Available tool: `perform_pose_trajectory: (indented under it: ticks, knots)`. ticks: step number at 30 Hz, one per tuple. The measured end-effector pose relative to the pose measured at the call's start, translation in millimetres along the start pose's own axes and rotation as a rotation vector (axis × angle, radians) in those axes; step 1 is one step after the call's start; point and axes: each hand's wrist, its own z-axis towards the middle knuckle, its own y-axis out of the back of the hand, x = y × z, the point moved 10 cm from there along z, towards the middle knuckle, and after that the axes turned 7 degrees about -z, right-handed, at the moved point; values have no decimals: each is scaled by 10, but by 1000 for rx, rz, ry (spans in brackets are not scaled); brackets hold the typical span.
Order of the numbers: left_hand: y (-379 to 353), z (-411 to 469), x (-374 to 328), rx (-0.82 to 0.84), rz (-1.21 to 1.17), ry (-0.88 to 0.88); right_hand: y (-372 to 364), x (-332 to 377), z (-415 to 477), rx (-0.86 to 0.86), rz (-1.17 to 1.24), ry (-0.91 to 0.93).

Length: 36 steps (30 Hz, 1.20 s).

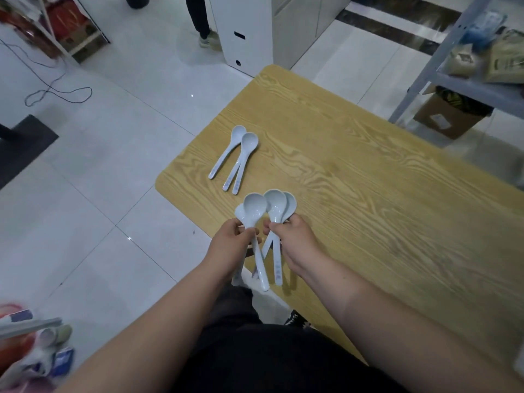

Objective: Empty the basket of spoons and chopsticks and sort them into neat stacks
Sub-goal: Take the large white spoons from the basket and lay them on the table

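Observation:
Both hands hold pale blue-white soup spoons over the near left corner of the wooden table [354, 177]. My left hand [229, 245] grips the handles of two spoons [254, 207], bowls pointing away from me. My right hand [292, 242] pinches another bunch of spoons [276, 202] just to the right, bowls side by side. Farther out on the table lie three loose spoons [241, 154], two of them overlapping. At the bottom left corner a blurred reddish basket [17, 344] shows grey chopsticks [31, 326] and more spoons.
A grey metal shelf [459, 78] with bags and a cardboard box [448, 117] stands beyond the table's right side. A white cabinet [243, 32] and a standing person's leg [201, 21] are at the far end. A black cable [56, 92] lies on the tiled floor.

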Motion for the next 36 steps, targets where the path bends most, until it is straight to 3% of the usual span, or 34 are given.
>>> perform_pose_trajectory:
  ticks: [5, 14, 22, 29, 36]
  knots:
    - [140, 686, -22, 87, 135, 35, -198, 79, 470, -111, -12, -54]
    - [601, 2115, -858, 122, 289, -93, -213, 593, 1311, -410, -159, -209]
    - [503, 2551, -1010, 303, 529, -139, -486, 901, 1633, -422, -311, -198]
    - [531, 2520, -1027, 370, 787, -451, -643, 966, 1413, -460, -456, -1]
    - [335, 2436, -869, 552, 1118, -565, -854, 606, 1401, -183, -810, -124]
